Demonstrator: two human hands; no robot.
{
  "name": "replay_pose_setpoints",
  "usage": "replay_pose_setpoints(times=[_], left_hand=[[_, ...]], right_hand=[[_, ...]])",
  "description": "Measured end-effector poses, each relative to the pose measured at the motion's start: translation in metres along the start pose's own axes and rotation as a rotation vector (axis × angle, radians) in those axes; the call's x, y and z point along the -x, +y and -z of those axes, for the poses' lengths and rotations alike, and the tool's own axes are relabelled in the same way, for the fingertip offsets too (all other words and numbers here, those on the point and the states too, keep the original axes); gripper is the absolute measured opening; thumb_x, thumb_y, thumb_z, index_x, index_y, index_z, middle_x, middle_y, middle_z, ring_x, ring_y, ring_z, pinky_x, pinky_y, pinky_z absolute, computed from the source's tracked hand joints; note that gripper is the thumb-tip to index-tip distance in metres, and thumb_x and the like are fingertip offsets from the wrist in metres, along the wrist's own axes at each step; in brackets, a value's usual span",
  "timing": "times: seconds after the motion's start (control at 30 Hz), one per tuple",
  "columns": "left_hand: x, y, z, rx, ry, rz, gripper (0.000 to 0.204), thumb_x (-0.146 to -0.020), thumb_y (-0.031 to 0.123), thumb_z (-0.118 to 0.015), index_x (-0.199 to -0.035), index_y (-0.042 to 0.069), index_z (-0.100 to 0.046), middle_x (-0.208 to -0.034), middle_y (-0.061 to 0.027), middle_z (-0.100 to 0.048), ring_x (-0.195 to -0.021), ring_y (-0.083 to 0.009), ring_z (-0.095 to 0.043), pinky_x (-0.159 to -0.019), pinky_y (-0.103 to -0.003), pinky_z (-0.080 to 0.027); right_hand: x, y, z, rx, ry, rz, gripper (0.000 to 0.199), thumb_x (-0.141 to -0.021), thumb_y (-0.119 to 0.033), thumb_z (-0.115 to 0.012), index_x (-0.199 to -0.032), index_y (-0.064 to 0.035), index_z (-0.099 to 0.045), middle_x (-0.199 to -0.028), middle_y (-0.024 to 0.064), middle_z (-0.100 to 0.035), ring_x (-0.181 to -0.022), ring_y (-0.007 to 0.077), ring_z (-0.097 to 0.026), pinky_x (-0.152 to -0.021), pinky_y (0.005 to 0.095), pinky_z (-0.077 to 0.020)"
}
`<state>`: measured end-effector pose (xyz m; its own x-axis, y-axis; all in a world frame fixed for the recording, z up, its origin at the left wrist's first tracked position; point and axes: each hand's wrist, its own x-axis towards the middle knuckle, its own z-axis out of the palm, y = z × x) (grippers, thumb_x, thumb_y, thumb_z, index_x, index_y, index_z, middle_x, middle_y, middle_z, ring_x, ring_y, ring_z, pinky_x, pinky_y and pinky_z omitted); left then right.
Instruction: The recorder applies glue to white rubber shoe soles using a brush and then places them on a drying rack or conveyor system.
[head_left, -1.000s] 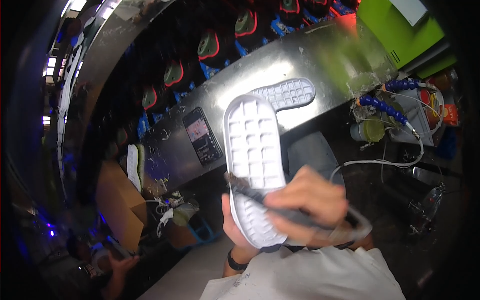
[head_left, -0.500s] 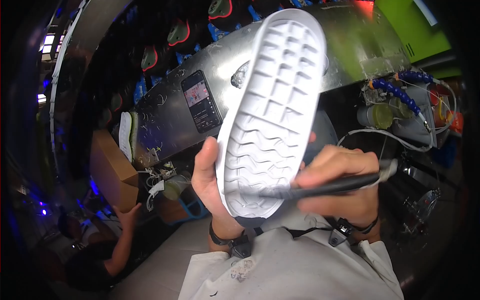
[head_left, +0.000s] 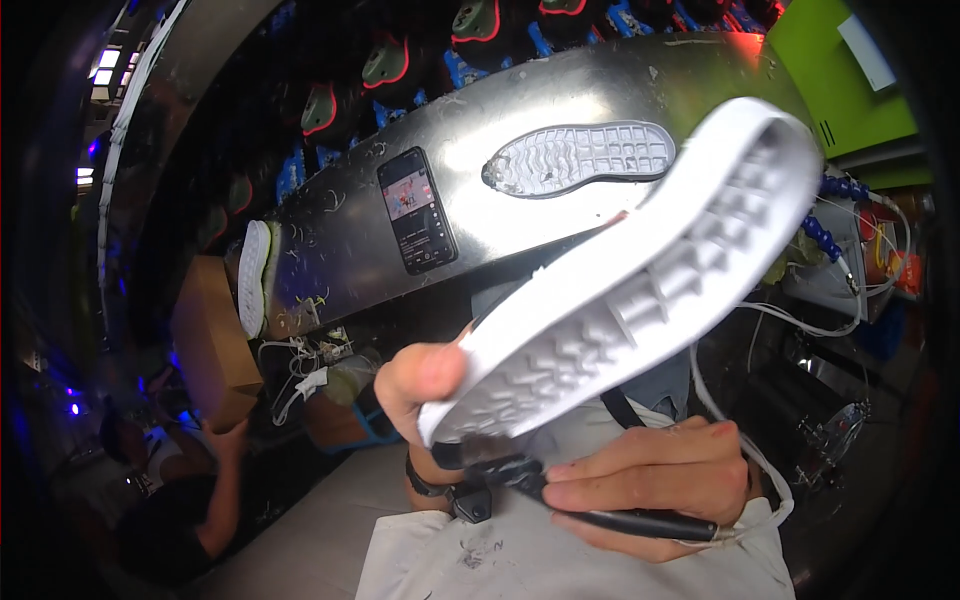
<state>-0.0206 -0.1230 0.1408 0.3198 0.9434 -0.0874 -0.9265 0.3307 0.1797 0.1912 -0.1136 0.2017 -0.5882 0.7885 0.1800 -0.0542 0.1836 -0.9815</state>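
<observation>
My left hand grips a white shoe sole near one end, with the thumb on its side wall. The sole is tilted, so its raised side wall and the ribbed, gridded inside show. In my right hand is a black-handled tool with a white cord trailing from its back end. The tool's dark tip is at the near end of the sole, by a dark patch there; whether they touch I cannot tell. Some of my left fingers are hidden behind the sole.
On the metal bench lie a grey sole with a dark rim and a phone. A white sole stands beside a cardboard box, with another person's hand under it. Blue hoses are at the right.
The white sole has swung to the right and tilted onto its side, uncovering the grey sole on the bench. My right hand has moved lower, bringing the tool to the sole's near end.
</observation>
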Motion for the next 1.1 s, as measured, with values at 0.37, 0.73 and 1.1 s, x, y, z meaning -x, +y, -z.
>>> replay_pose_setpoints(times=[0.37,0.73,1.1], left_hand=[[0.005,0.008,0.053,0.345,-0.167,-0.021,0.080,-0.083,0.036,-0.050,-0.141,-0.019,-0.041,-0.137,-0.0399,-0.051,-0.123,-0.0474,-0.058,-0.110,-0.054,-0.045],[-0.025,0.005,-0.009,-0.209,0.367,-0.277,0.086,-0.092,0.052,-0.050,-0.153,-0.005,-0.031,-0.146,-0.0349,-0.045,-0.121,-0.0586,-0.052,-0.094,-0.058,-0.053],[-0.043,0.027,-0.035,-0.220,0.104,-0.315,0.072,-0.093,0.040,-0.044,-0.144,-0.010,-0.042,-0.136,-0.0239,-0.059,-0.121,-0.0337,-0.062,-0.106,-0.041,-0.048]], right_hand=[[-0.021,0.005,-0.013,-0.162,-0.039,-0.086,0.033,-0.078,0.002,-0.083,-0.109,0.0038,-0.073,-0.092,0.0153,-0.073,-0.080,0.0184,-0.073,-0.067,0.0255,-0.0557],[-0.063,0.033,-0.004,0.306,0.535,0.101,0.016,-0.087,-0.002,-0.072,-0.102,0.0020,-0.072,-0.088,0.0127,-0.071,-0.078,0.0217,-0.070,-0.073,0.0318,-0.0557],[-0.087,0.009,-0.012,0.296,0.510,0.350,0.026,-0.076,0.006,-0.081,-0.100,0.0006,-0.072,-0.092,0.0148,-0.072,-0.080,0.0200,-0.071,-0.073,0.0291,-0.0559]])
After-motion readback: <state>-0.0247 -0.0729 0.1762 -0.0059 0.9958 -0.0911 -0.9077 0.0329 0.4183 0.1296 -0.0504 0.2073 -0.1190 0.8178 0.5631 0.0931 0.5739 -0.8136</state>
